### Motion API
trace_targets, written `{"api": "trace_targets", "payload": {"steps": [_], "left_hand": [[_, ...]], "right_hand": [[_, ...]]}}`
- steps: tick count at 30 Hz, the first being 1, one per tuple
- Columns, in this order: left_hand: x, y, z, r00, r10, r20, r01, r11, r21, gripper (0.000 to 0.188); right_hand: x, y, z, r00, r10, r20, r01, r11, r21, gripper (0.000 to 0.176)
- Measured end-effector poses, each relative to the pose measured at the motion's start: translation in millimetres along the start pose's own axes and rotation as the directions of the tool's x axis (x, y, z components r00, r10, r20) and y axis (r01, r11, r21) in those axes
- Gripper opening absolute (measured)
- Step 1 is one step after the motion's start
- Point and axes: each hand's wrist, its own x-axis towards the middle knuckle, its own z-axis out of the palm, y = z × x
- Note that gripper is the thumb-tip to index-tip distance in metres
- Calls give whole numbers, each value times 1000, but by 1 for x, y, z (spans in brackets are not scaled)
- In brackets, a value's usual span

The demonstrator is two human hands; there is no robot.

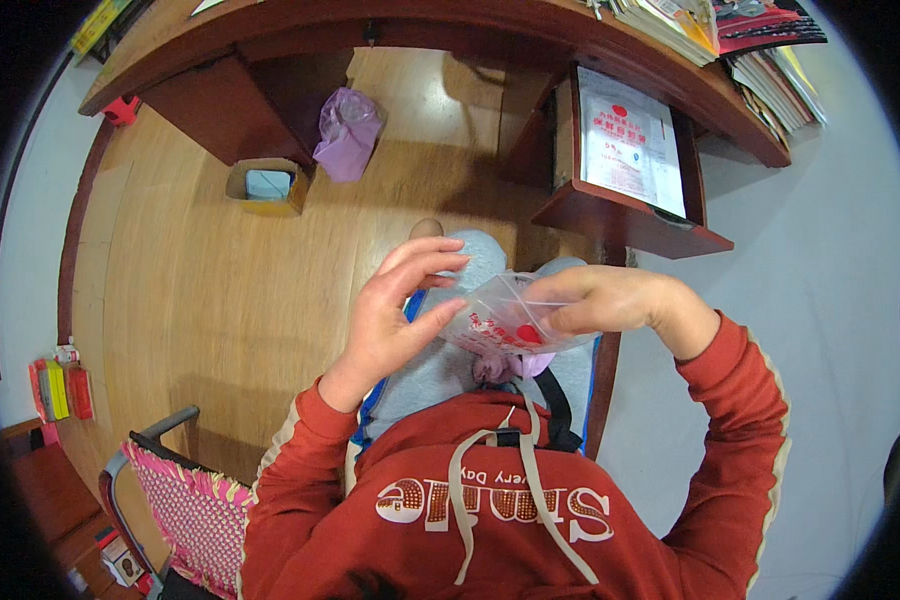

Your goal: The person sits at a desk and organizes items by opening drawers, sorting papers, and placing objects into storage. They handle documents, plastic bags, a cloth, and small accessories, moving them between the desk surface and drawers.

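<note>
A clear plastic zip bag [499, 319] with red print is spread above my lap. The fingers of my right hand [600, 300] reach into its side and hold it, their tips partly blurred by the plastic. On the other side, my left hand [405, 296] has its fingers apart and curved, with the thumb tip at the bag's left edge. Below the bag, a crumpled pink-purple thing [499, 367] lies on my grey trousers [412, 375]; the bag partly covers it.
An open desk drawer [637, 214] at the right holds a printed plastic packet [630, 139]. Paper stacks [667, 26] lie on the desk [450, 30]. Beneath it stand a purple bag [349, 135] and a small cardboard box [270, 202]. A chair with a pink woven cover [195, 506] is at the lower left.
</note>
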Motion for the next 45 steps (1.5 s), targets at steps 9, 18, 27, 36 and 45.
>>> {"api": "trace_targets", "payload": {"steps": [9, 18, 27, 36, 45], "left_hand": [[-6, -33, 20, 963, -7, 268, -9, 998, 58, 49], [-7, -44, 44, 965, 137, 223, -124, 990, -72, 32], [-8, -35, 30, 974, 23, 225, -11, 998, -54, 37], [-9, -36, 40, 981, -19, 192, 27, 999, -40, 38], [-11, -47, 29, 976, -195, 96, 210, 959, -190, 39]], "right_hand": [[35, 2, 17, 987, -59, 152, 60, 998, -3, 34], [77, 42, 36, 988, -142, 66, 156, 862, -482, 26], [36, 2, 27, 943, -272, -191, 125, 823, -554, 28], [47, 21, 25, 965, -228, -133, 83, 742, -666, 14], [-15, -3, 5, 737, -416, -533, 130, 861, -493, 23]]}}
